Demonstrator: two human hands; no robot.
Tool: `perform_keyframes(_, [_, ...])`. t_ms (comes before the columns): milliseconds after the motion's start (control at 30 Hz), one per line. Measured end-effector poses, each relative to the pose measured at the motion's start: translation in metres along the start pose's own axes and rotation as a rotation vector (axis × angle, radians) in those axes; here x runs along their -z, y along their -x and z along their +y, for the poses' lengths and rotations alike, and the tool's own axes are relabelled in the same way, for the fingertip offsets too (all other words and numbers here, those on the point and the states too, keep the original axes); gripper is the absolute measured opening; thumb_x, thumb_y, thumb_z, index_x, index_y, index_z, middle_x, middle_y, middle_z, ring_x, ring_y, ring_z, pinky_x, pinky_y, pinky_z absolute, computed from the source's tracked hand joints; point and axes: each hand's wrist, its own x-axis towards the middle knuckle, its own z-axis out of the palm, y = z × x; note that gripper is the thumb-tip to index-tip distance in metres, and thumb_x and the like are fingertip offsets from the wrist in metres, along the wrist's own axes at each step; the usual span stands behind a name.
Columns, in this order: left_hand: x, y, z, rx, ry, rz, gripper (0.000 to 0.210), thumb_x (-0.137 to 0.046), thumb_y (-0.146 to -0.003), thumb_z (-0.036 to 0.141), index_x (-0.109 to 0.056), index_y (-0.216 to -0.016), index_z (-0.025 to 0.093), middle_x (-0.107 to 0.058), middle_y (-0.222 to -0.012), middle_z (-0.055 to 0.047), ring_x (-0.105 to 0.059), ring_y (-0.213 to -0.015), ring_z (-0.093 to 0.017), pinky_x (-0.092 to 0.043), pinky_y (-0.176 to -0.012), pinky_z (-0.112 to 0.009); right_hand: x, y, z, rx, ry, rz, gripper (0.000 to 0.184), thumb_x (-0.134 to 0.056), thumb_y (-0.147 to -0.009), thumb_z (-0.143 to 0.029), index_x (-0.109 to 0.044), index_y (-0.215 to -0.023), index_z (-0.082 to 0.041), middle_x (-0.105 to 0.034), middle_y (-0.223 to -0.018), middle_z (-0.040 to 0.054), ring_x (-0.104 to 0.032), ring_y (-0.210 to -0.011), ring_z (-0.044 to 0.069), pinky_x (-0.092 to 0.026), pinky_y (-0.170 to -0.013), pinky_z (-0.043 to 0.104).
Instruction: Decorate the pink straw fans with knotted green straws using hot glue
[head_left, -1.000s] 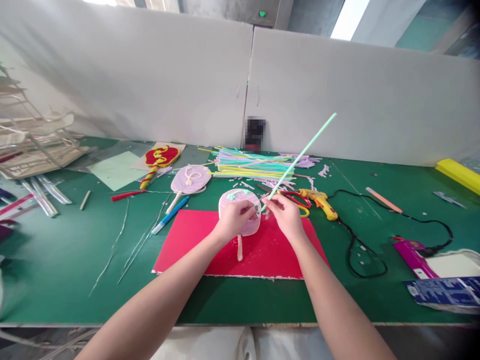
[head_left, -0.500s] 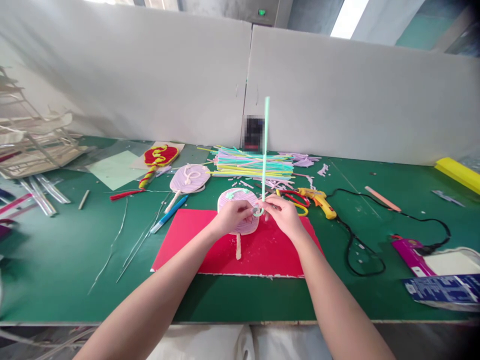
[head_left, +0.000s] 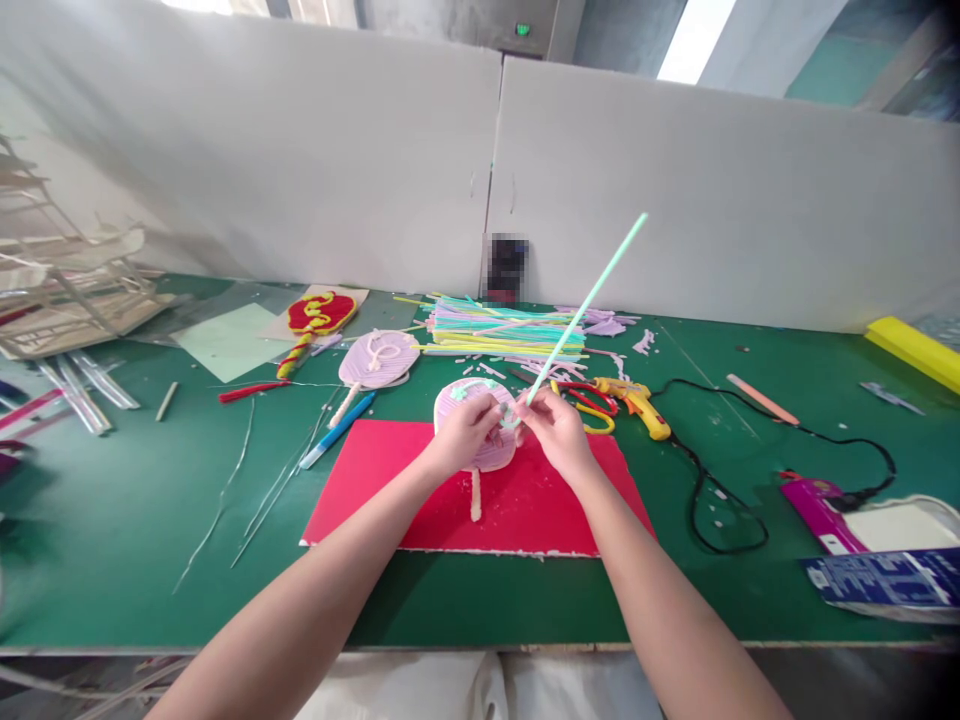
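Between my two hands I hold a mint-green pipe cleaner point(head_left: 589, 300). Its long free end slants up to the right, and its lower end is bent between my fingertips. My left hand point(head_left: 471, 432) pinches that bent end, and my right hand point(head_left: 553, 428) grips the stem just beside it. Beneath them a lilac fan-shaped craft piece point(head_left: 491, 457) with a cream rim, a cream handle and mint-green bits near its top rests on a red board point(head_left: 555, 515). My left hand covers part of the fan.
A pile of pastel pipe cleaners point(head_left: 510, 330) lies behind. Left are a second lilac fan point(head_left: 379, 358), a red-and-yellow fan point(head_left: 322, 313) and a blue pen-like tool point(head_left: 337, 430). Right are scissors point(head_left: 600, 418), a yellow glue gun point(head_left: 637, 400) with a looping black cord, and a purple box point(head_left: 817, 510).
The pipe cleaner's free end has swung from nearly upright to a slant toward the right. My right hand has turned slightly with it; both hands stay over the fan.
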Motion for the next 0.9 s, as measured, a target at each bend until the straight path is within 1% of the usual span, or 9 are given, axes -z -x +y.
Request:
perform_keyframes(100, [-0.004, 0.001, 0.001, 0.005, -0.038, 0.055, 0.025, -0.045, -0.082, 0.036, -0.044, -0.063, 0.020, -0.049, -0.053, 0.002, -0.048, -0.049, -0.012, -0.039, -0.051, -0.025, 0.001, -0.001, 0.003, 0.001, -0.006, 0.030, 0.026, -0.068, -0.069, -0.045, -0.056, -0.070, -0.021, -0.056, -0.056, -0.0044, -0.052, -0.042, 0.011, -0.048, -0.044, 0.027])
perform_keyframes(200, [-0.005, 0.002, 0.000, 0.009, -0.083, 0.072, 0.025, -0.044, -0.083, 0.035, -0.045, -0.064, 0.019, -0.052, -0.055, 0.001, -0.050, -0.051, -0.012, -0.039, -0.052, -0.024, 0.002, -0.001, 0.000, -0.034, 0.018, 0.042, 0.027, -0.067, -0.068, -0.046, -0.062, -0.073, -0.020, -0.057, -0.055, -0.0037, -0.053, -0.043, 0.012, -0.050, -0.047, 0.028])
perform_keyframes(333, [-0.002, 0.001, -0.002, 0.001, -0.112, 0.122, 0.029, -0.044, -0.084, 0.036, -0.043, -0.061, 0.018, -0.050, -0.052, 0.002, -0.048, -0.050, -0.011, -0.038, -0.051, -0.024, 0.001, 0.001, -0.010, -0.105, 0.000, 0.006, 0.034, -0.072, -0.064, -0.042, -0.068, -0.090, -0.021, -0.065, -0.074, -0.0002, -0.061, -0.061, 0.015, -0.055, -0.062, 0.032])
perform_keyframes(400, [-0.001, 0.000, -0.002, -0.013, -0.117, 0.127, 0.031, -0.043, -0.085, 0.037, -0.042, -0.060, 0.018, -0.049, -0.051, 0.003, -0.047, -0.049, -0.011, -0.038, -0.051, -0.023, 0.001, 0.001, -0.011, -0.124, -0.010, -0.012, 0.038, -0.072, -0.063, -0.040, -0.067, -0.097, -0.022, -0.066, -0.076, 0.0001, -0.061, -0.065, 0.016, -0.054, -0.067, 0.033])
perform_keyframes(467, [-0.001, 0.000, -0.001, -0.034, -0.114, 0.106, 0.030, -0.043, -0.085, 0.036, -0.043, -0.061, 0.018, -0.049, -0.052, 0.003, -0.047, -0.049, -0.010, -0.038, -0.052, -0.023, 0.003, 0.000, -0.010, -0.104, 0.018, 0.002, 0.038, -0.073, -0.063, -0.039, -0.067, -0.096, -0.022, -0.066, -0.075, 0.0004, -0.061, -0.065, 0.015, -0.053, -0.067, 0.032])
perform_keyframes(600, [-0.001, 0.001, 0.003, -0.057, -0.072, 0.040, 0.027, -0.042, -0.085, 0.034, -0.043, -0.064, 0.018, -0.049, -0.051, 0.003, -0.048, -0.049, -0.010, -0.040, -0.052, -0.023, 0.008, -0.002, -0.002, 0.015, 0.136, 0.046, 0.026, -0.073, -0.062, -0.039, -0.067, -0.078, -0.020, -0.066, -0.078, 0.0022, -0.060, -0.074, 0.017, -0.050, -0.068, 0.029])
perform_keyframes(700, [0.001, 0.001, 0.004, -0.069, -0.068, 0.000, 0.027, -0.042, -0.085, 0.034, -0.043, -0.064, 0.018, -0.049, -0.050, 0.004, -0.048, -0.047, -0.010, -0.040, -0.051, -0.023, 0.011, -0.003, -0.001, 0.052, 0.170, -0.006, 0.023, -0.072, -0.065, -0.039, -0.065, -0.074, -0.020, -0.064, -0.079, 0.0024, -0.058, -0.077, 0.017, -0.049, -0.068, 0.028])
perform_keyframes(767, [0.002, 0.000, 0.002, -0.088, -0.088, -0.019, 0.027, -0.044, -0.085, 0.033, -0.044, -0.062, 0.018, -0.049, -0.050, 0.004, -0.049, -0.048, -0.010, -0.040, -0.050, -0.023, 0.010, -0.002, -0.004, 0.023, 0.147, -0.059, 0.023, -0.071, -0.065, -0.040, -0.064, -0.077, -0.020, -0.063, -0.080, 0.0020, -0.058, -0.076, 0.016, -0.048, -0.065, 0.028])
perform_keyframes(900, [0.006, -0.001, -0.004, -0.096, -0.125, -0.047, 0.028, -0.046, -0.084, 0.035, -0.046, -0.061, 0.019, -0.051, -0.051, 0.003, -0.052, -0.049, -0.011, -0.041, -0.050, -0.023, 0.008, 0.001, -0.013, -0.108, 0.079, -0.125, 0.024, -0.071, -0.065, -0.039, -0.063, -0.078, -0.020, -0.061, -0.075, -0.0001, -0.057, -0.067, 0.014, -0.049, -0.061, 0.028])
